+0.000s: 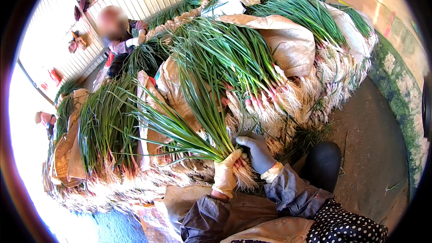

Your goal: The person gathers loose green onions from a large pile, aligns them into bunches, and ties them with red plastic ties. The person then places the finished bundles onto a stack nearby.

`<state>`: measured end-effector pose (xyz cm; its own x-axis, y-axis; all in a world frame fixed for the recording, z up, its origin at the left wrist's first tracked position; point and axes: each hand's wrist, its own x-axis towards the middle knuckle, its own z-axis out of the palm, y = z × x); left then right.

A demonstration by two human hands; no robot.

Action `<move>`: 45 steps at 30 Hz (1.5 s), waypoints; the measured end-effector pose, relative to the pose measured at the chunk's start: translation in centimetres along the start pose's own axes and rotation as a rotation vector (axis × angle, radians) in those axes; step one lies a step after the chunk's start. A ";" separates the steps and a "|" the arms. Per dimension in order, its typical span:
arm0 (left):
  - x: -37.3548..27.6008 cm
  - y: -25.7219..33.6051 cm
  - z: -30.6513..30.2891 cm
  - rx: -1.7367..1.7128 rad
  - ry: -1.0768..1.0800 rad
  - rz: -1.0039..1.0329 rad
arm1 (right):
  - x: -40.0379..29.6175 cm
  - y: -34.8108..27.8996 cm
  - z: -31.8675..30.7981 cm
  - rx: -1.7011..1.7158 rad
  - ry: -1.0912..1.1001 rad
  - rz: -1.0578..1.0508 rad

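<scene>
My left hand (pixel 225 174), in a pale yellow glove, is closed around the lower stems of a bunch of green garlic or similar allium plants (pixel 199 138). The long leaves fan up and left, and the pinkish stem ends and pale roots hang below. My right hand (pixel 255 152), in a grey glove with a yellowish cuff, is at the bunch's right side by the stem bases; its fingertips are partly hidden. Just beyond lies a large heap of the same plants (pixel 236 57), roots towards me.
A folded beige sack (pixel 287 44) lies among the heaped plants. More plants (pixel 108 125) are stacked at the left. A co-worker's gloved hands (pixel 136 40) are at plants at upper left; another person (pixel 47 118) is farther left. A black rounded object (pixel 322 163) stands beside my right forearm.
</scene>
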<state>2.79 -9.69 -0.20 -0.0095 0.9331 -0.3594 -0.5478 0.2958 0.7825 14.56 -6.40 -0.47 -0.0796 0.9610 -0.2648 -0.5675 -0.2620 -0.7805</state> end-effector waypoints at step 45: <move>4.1 -0.8 1.9 -0.178 -0.215 -0.002 | -2.6 -6.9 -2.6 -1.154 -0.070 -0.865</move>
<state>4.81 -5.67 -1.30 0.1594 0.9601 -0.2297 -0.6866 0.2750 0.6731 20.82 -7.34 4.18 -0.1183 0.8457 0.5204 0.5064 0.5022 -0.7010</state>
